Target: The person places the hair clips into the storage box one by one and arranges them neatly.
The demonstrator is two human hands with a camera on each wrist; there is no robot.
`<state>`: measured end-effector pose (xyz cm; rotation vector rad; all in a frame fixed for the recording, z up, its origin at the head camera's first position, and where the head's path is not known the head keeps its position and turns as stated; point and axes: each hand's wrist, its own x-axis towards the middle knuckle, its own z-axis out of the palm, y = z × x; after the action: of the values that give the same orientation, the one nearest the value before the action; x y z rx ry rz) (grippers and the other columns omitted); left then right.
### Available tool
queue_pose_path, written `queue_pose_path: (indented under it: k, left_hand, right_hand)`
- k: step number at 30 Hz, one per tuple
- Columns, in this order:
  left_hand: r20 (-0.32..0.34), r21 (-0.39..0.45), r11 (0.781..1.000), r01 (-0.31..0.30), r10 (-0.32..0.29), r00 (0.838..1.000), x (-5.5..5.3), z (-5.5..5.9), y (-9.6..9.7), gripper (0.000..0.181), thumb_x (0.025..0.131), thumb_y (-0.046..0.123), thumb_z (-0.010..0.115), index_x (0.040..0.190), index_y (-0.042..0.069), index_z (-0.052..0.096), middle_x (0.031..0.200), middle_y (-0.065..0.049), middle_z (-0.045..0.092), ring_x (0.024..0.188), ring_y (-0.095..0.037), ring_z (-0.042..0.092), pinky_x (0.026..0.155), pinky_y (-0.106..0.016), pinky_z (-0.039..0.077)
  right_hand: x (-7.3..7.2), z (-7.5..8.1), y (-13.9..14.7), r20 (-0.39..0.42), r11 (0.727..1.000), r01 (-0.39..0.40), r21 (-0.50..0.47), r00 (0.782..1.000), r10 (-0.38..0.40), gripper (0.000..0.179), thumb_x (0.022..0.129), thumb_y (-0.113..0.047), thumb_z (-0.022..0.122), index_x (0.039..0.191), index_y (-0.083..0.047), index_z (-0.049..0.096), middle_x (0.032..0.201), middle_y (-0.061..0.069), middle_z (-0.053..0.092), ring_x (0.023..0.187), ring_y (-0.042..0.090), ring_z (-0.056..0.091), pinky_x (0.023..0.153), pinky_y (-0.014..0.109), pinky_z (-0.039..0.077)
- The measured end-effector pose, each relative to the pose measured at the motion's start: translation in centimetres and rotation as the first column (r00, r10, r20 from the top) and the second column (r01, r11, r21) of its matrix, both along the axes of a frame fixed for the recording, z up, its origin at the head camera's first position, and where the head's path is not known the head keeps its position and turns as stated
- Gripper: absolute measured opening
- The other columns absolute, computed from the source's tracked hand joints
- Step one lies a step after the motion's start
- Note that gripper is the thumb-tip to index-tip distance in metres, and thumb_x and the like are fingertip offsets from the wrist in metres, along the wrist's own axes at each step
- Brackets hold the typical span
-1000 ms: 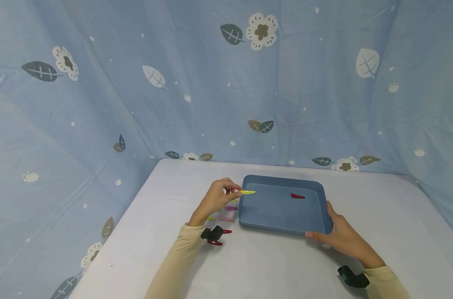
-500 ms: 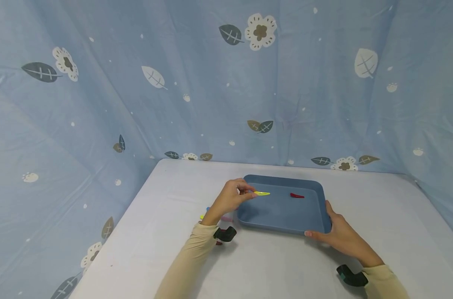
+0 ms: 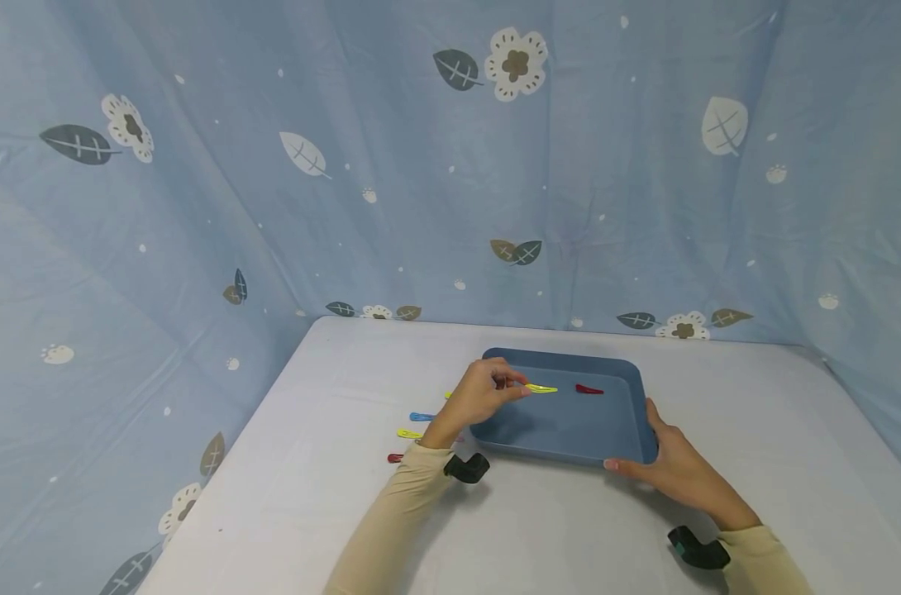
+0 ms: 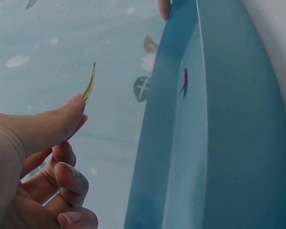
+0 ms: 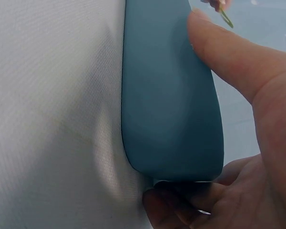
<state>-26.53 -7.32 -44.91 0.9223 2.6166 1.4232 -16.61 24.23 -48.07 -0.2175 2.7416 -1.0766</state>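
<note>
Head view. Left hand (image 3: 483, 392): thumb and fingers pinching one yellow clip (image 3: 543, 388) near its end, the narrow end pointing right; clip held over the tray (image 3: 565, 426), between the tray's left side and a red clip (image 3: 589, 389). Tray: blue, rectangular, shallow, on a white table (image 3: 309, 430). Red clip: lying on the tray floor, right of centre. Right hand (image 3: 681, 471): gripping the tray's near right corner, thumb along the near side, fingers at the right side. On the table by the left forearm: a blue clip (image 3: 421, 416), a second yellow clip (image 3: 409, 433) and a dark red clip (image 3: 395, 458) (all partly hidden by the arm). Beige sleeves (image 3: 391, 521), a black wrist device (image 3: 467, 468) on each wrist. Behind: a blue curtain (image 3: 391, 215) with flowers, leaves and paw prints.

Left wrist view. Yellow clip between thumb and forefinger, tip projecting past them, apart from the tray; remaining fingers curled beneath. Red clip inside the tray, beyond the near wall.

Right wrist view. Tray corner, rounded, filling the middle; thumb on the upper edge, fingers curled around the adjoining side. Yellow clip at the top, small, in the left hand's fingertips.
</note>
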Motion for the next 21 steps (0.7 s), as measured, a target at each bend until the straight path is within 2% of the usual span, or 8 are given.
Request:
queue_pose_path:
  k: [12,16,21]
  left_hand:
    - [0.017,-0.01,1.0,0.029,-0.029,0.999,0.0,0.2,2.6,0.016,0.094,0.018,0.077,0.105,0.008,0.082,0.084,-0.004,0.063,0.067,-0.005,0.046,0.061,-0.018,0.037]
    - [0.021,-0.04,0.999,0.02,-0.02,1.0,0.0,0.0,3.5,0.015,0.094,0.02,0.078,0.104,0.009,0.082,0.084,-0.001,0.063,0.066,-0.004,0.046,0.06,-0.018,0.037]
    - [0.034,-0.031,0.999,0.028,-0.027,0.999,0.1,-0.4,4.4,0.014,0.093,0.019,0.078,0.103,0.009,0.082,0.083,-0.001,0.063,0.064,-0.004,0.045,0.059,-0.018,0.037]
  right_hand:
    - [0.0,0.0,0.0,-0.004,1.0,0.008,0.013,1.0,-0.008,0.13,0.087,-0.05,0.079,0.157,0.016,-0.01,0.161,0.046,0.013,0.145,0.065,0.024,0.108,0.074,0.036]
    - [0.0,0.0,0.1,0.0,1.0,0.006,0.012,1.0,-0.006,0.13,0.088,-0.05,0.078,0.157,0.016,-0.01,0.161,0.047,0.013,0.145,0.065,0.025,0.108,0.073,0.037]
    - [-0.1,0.0,0.0,0.004,1.0,0.007,0.015,1.0,-0.007,0.131,0.088,-0.051,0.078,0.156,0.017,-0.01,0.16,0.047,0.014,0.145,0.065,0.026,0.107,0.072,0.038]
